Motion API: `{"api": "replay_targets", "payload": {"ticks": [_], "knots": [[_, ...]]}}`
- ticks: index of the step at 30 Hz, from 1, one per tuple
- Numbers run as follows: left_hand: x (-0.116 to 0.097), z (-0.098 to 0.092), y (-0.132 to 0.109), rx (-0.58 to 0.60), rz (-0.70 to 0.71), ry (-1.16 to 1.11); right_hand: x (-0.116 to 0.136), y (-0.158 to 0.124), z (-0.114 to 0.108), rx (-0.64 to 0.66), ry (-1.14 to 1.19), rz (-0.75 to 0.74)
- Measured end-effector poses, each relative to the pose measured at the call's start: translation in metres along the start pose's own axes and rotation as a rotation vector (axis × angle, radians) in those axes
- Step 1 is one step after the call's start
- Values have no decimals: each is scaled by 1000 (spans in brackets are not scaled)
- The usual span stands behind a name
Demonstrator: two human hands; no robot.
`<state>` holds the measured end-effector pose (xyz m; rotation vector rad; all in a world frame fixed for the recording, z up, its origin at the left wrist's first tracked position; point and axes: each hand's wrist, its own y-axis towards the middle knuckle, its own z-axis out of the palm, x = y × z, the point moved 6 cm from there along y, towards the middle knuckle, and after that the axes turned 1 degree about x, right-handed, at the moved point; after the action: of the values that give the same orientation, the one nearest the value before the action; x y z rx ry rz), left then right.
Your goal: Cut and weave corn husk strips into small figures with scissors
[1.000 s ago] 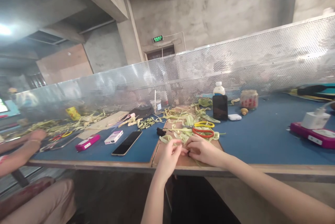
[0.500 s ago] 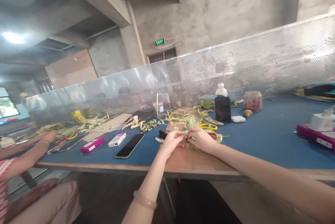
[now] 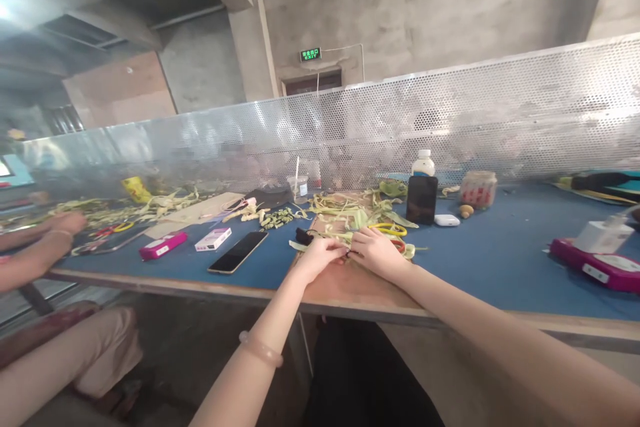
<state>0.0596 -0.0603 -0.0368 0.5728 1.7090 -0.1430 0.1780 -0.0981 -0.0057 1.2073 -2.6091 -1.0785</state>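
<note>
- At far left we see a co-worker's hands [image 3: 67,222], near a spread of loose strips.
- We find a heap of short green pieces [image 3: 279,218] on the blue tabletop [image 3: 475,267]; we judge these already worked.
- Our left hand [image 3: 321,259] has fingers bent inward, tips meeting near a small dark bit; we cannot tell whether they grip it.
- Behind our hands, pale leafy strips [image 3: 335,204] lie loose on the brown board [image 3: 357,284], seemingly still unworked.
- Our right hand [image 3: 374,252] curls against the left; its fingertips are hidden, so we cannot tell their hold.
- Just beyond it, yellow-and-red-handled scissors [image 3: 390,229] lie partly covered, out of our grasp.
</note>
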Motion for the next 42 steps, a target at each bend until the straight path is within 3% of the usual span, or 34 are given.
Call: {"api": "replay_targets", "payload": {"ticks": [8, 23, 30, 37, 42], "knots": [[-4, 1, 0, 4, -17, -2, -1, -2, 7, 39, -129, 2], [-2, 4, 0, 48, -45, -122, 6, -4, 1, 69, -55, -21], [3, 2, 3, 13, -29, -120, 2, -7, -2, 51, 17, 103], [3, 2, 4, 18, -32, -101, 5, -6, 0, 71, 88, 42], [-2, 2, 1, -13, -46, -70, -1, -6, 3, 71, 116, 79]]}}
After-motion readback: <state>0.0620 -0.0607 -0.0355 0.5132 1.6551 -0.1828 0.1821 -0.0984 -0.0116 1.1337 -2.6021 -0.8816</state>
